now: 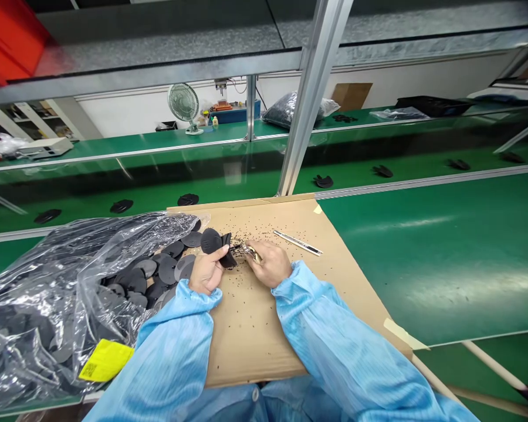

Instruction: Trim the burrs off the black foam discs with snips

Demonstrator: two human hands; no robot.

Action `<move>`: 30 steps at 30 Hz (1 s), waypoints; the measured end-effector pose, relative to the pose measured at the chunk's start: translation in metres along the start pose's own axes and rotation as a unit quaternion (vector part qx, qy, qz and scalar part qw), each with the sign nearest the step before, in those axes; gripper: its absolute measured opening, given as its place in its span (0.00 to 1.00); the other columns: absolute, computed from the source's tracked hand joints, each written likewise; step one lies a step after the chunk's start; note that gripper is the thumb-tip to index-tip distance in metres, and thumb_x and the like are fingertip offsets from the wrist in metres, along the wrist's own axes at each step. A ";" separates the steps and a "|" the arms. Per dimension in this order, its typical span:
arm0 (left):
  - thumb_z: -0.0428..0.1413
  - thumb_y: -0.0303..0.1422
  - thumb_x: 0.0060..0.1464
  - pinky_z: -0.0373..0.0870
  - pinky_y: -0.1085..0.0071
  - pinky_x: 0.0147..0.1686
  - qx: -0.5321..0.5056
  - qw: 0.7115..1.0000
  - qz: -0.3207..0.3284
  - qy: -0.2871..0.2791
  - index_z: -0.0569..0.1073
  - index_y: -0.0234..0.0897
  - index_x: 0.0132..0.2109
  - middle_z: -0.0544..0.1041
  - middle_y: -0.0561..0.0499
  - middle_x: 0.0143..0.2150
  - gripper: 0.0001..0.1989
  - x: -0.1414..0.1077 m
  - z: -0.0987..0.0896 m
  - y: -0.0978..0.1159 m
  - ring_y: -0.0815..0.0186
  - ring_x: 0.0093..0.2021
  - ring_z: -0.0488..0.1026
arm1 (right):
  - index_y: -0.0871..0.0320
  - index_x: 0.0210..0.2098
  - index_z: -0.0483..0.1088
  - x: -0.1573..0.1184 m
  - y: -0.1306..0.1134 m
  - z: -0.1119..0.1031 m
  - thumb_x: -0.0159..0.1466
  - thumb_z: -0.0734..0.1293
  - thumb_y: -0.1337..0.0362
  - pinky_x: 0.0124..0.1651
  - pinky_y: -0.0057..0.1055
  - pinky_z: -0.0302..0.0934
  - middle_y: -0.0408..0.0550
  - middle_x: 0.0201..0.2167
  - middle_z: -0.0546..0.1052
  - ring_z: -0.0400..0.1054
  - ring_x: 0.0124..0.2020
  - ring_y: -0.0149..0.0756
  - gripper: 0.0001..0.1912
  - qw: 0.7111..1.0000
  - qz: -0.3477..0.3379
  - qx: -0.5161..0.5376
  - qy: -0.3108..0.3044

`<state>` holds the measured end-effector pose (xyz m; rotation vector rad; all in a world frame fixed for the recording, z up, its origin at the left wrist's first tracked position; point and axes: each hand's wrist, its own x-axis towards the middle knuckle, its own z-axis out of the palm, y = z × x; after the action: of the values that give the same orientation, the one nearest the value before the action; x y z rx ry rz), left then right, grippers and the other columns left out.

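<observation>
- The black part [227, 253] sits in the left hand [207, 271], pinched between thumb and fingers, directly left of the right hand [269, 264] and just beside it.
- Its longer edge seems to run roughly away from the person; the small metal tool [249, 250] lies crosswise to it, tip towards the part.
- The right hand is curled snugly round that tool, which may be a pair of cutters; from here I can't tell whether its tip touches the part.
- Below them is a brown cardboard sheet [246, 346], peppered with tiny black bits [242, 230].
- Beyond the right hand, a slim knife-like strip [298, 242] lies aslant on the cardboard.
- At the left, a clear plastic bag [77, 275] spills flat black discs [134, 280] towards the left wrist.
- Past the metal post [310, 99], more dark pieces [323, 181] lie spaced along a green belt [264, 176], with a fan [183, 105] on the bench [149, 142] behind.
</observation>
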<state>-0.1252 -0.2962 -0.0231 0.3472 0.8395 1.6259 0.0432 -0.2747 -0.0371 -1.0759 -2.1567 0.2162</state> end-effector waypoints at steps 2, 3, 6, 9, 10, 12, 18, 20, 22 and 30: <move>0.62 0.14 0.40 0.76 0.73 0.42 0.007 1.000 0.004 0.000 0.75 0.35 0.43 0.80 0.51 0.36 0.21 -0.001 0.001 0.000 0.65 0.40 0.78 | 0.55 0.45 0.72 0.000 0.000 0.001 0.62 0.63 0.62 0.44 0.38 0.64 0.50 0.38 0.78 0.71 0.38 0.43 0.13 1.000 0.001 -0.007 -0.008; 0.62 0.15 0.40 0.76 0.73 0.42 0.009 1.000 0.005 -0.001 0.75 0.35 0.42 0.80 0.51 0.36 0.21 -0.001 0.001 0.000 0.65 0.40 0.78 | 0.56 0.45 0.72 -0.001 0.000 0.001 0.62 0.63 0.62 0.44 0.38 0.64 0.50 0.38 0.78 0.71 0.38 0.43 0.13 1.000 0.002 -0.008 -0.008; 0.62 0.15 0.40 0.76 0.74 0.41 0.010 1.000 0.009 -0.002 0.74 0.34 0.42 0.80 0.51 0.36 0.20 0.000 0.000 0.001 0.65 0.41 0.78 | 0.56 0.46 0.72 -0.001 0.000 0.000 0.62 0.63 0.62 0.45 0.37 0.64 0.50 0.40 0.78 0.71 0.39 0.43 0.14 1.000 0.004 -0.006 -0.002; 0.63 0.15 0.39 0.75 0.75 0.42 0.009 1.000 0.011 -0.002 0.74 0.34 0.42 0.79 0.51 0.36 0.21 0.001 -0.001 0.001 0.66 0.40 0.78 | 0.56 0.46 0.72 -0.001 0.000 -0.001 0.62 0.63 0.62 0.46 0.36 0.63 0.50 0.39 0.78 0.71 0.40 0.42 0.14 1.000 0.011 -0.011 -0.004; 0.63 0.15 0.38 0.75 0.75 0.42 0.009 1.000 0.011 -0.001 0.74 0.34 0.42 0.79 0.52 0.36 0.21 0.001 -0.001 0.001 0.66 0.40 0.78 | 0.56 0.46 0.72 -0.001 0.000 -0.001 0.62 0.63 0.63 0.46 0.35 0.63 0.49 0.39 0.78 0.71 0.40 0.42 0.13 1.000 0.014 -0.015 -0.008; 0.64 0.16 0.36 0.75 0.75 0.42 0.010 1.000 0.009 0.002 0.74 0.34 0.42 0.79 0.52 0.36 0.22 0.002 -0.002 0.001 0.66 0.40 0.78 | 0.56 0.46 0.72 -0.001 0.000 -0.002 0.62 0.63 0.63 0.45 0.34 0.62 0.49 0.39 0.78 0.71 0.39 0.40 0.13 0.999 0.018 -0.022 -0.017; 0.66 0.18 0.35 0.75 0.73 0.41 0.027 0.999 0.011 -0.015 0.74 0.35 0.41 0.80 0.51 0.37 0.22 0.002 -0.003 0.000 0.65 0.39 0.78 | 0.56 0.44 0.72 0.000 -0.002 -0.005 0.63 0.62 0.63 0.44 0.31 0.61 0.48 0.38 0.78 0.71 0.39 0.38 0.12 0.999 0.025 -0.030 -0.038; 0.66 0.19 0.35 0.75 0.73 0.41 0.030 0.999 0.014 -0.021 0.75 0.36 0.40 0.80 0.52 0.36 0.21 0.002 -0.003 0.000 0.65 0.39 0.78 | 0.56 0.43 0.73 0.001 -0.003 -0.006 0.63 0.62 0.64 0.44 0.30 0.60 0.48 0.38 0.78 0.71 0.39 0.38 0.11 0.998 0.025 -0.034 -0.047; 0.66 0.19 0.35 0.75 0.74 0.42 0.030 0.999 0.016 -0.024 0.75 0.36 0.40 0.79 0.53 0.35 0.21 0.002 -0.004 0.000 0.66 0.38 0.78 | 0.56 0.42 0.73 0.001 -0.003 -0.007 0.63 0.61 0.65 0.44 0.30 0.60 0.47 0.37 0.78 0.70 0.39 0.38 0.11 0.997 0.030 -0.043 -0.056; 0.67 0.23 0.36 0.74 0.73 0.45 0.068 0.997 0.028 -0.027 0.75 0.35 0.39 0.79 0.52 0.36 0.19 0.003 -0.006 -0.002 0.66 0.40 0.77 | 0.55 0.42 0.73 0.003 -0.002 -0.011 0.62 0.61 0.66 0.44 0.29 0.59 0.47 0.38 0.78 0.70 0.40 0.39 0.11 0.990 0.055 -0.073 -0.107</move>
<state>-0.1282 -0.2948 -0.0295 0.5115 0.9094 1.6075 0.0474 -0.2754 -0.0264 -1.3087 -2.3358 0.2369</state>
